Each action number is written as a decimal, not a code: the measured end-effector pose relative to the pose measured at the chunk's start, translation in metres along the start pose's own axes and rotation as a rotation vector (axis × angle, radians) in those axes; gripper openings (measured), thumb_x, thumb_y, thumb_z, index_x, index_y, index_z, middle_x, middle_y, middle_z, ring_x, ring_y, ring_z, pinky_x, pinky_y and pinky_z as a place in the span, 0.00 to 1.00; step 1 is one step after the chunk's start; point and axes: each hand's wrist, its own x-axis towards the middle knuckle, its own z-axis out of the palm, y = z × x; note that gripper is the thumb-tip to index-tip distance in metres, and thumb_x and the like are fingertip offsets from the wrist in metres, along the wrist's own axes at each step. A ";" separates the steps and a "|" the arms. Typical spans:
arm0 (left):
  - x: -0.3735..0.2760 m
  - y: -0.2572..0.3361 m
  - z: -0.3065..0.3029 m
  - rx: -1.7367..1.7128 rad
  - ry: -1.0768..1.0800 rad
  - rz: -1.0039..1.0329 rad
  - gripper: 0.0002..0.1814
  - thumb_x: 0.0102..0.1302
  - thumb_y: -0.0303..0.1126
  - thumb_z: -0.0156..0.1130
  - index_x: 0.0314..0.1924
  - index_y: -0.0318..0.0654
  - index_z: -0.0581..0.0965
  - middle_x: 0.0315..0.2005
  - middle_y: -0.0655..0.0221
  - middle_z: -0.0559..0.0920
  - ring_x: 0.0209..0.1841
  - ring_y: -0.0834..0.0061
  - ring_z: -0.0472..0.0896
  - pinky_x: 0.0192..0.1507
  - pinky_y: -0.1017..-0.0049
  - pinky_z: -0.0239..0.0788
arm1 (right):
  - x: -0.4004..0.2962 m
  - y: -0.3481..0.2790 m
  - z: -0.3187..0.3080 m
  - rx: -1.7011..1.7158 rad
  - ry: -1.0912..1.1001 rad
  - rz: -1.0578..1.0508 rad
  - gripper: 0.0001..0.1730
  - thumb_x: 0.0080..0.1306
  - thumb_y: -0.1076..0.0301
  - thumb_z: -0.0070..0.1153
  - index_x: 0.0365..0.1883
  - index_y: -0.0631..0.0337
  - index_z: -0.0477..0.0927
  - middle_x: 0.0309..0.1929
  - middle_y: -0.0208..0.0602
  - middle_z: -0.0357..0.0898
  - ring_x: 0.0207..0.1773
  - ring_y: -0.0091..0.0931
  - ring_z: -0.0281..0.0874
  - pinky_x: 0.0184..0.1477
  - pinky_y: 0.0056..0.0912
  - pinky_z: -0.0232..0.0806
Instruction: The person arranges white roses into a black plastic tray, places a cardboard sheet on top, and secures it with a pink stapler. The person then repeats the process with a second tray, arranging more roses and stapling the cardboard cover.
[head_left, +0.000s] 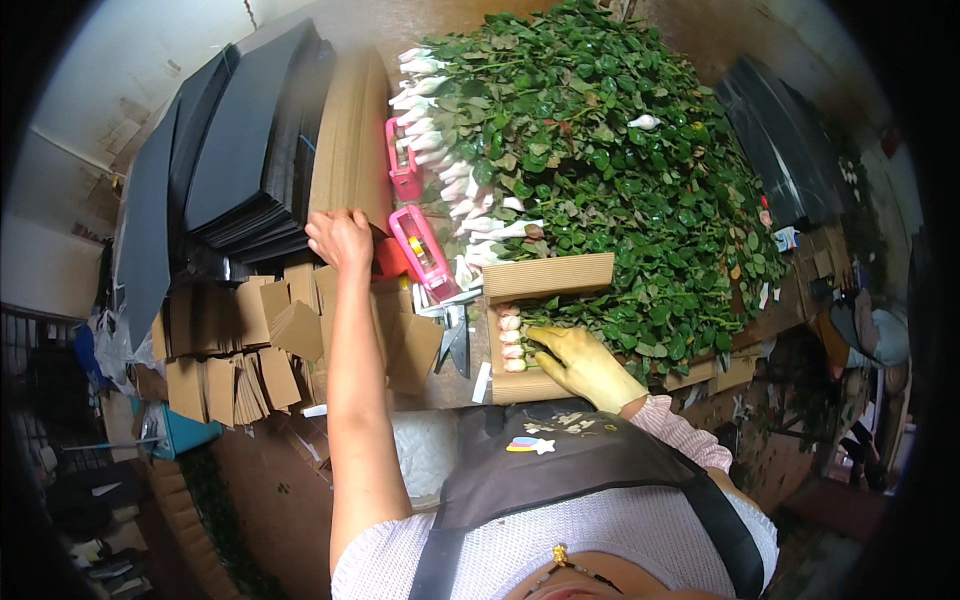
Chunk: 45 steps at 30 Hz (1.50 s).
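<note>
My bare left hand reaches forward to the near end of a tall stack of corrugated cardboard sheets. Its fingers curl at the stack's edge, and whether they pinch a sheet is hidden. A yellow rubber glove covers my right hand, whose thumb and fingers lie around the stems just behind a row of pale pink roses. These roses rest on a piece of corrugated cardboard, its far flap standing up and its near part flat before my apron.
Leafy rose stems with white-wrapped heads cover the table's right side. Two pink tape dispensers and scissors lie between the hands. Black sheets and small cardboard pieces are at left.
</note>
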 end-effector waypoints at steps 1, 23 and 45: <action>-0.003 -0.002 0.000 0.059 0.005 0.018 0.11 0.63 0.43 0.70 0.38 0.45 0.87 0.46 0.59 0.77 0.53 0.54 0.73 0.54 0.56 0.67 | 0.000 -0.002 -0.001 0.011 -0.002 0.001 0.19 0.69 0.68 0.58 0.56 0.67 0.80 0.52 0.55 0.84 0.49 0.49 0.84 0.53 0.46 0.77; -0.218 0.048 -0.089 -0.879 -0.744 -0.066 0.17 0.62 0.39 0.77 0.39 0.33 0.82 0.35 0.63 0.79 0.39 0.67 0.78 0.41 0.67 0.71 | -0.039 0.094 -0.024 0.711 0.075 0.694 0.04 0.73 0.77 0.57 0.45 0.61 0.80 0.36 0.20 0.78 0.38 0.12 0.70 0.39 0.19 0.65; -0.223 0.085 -0.022 -0.591 -0.496 1.266 0.25 0.74 0.43 0.58 0.65 0.38 0.75 0.66 0.57 0.76 0.64 0.62 0.78 0.64 0.61 0.71 | 0.020 0.096 0.009 0.001 -0.601 -0.118 0.16 0.65 0.63 0.62 0.51 0.53 0.86 0.44 0.43 0.87 0.49 0.44 0.83 0.55 0.48 0.73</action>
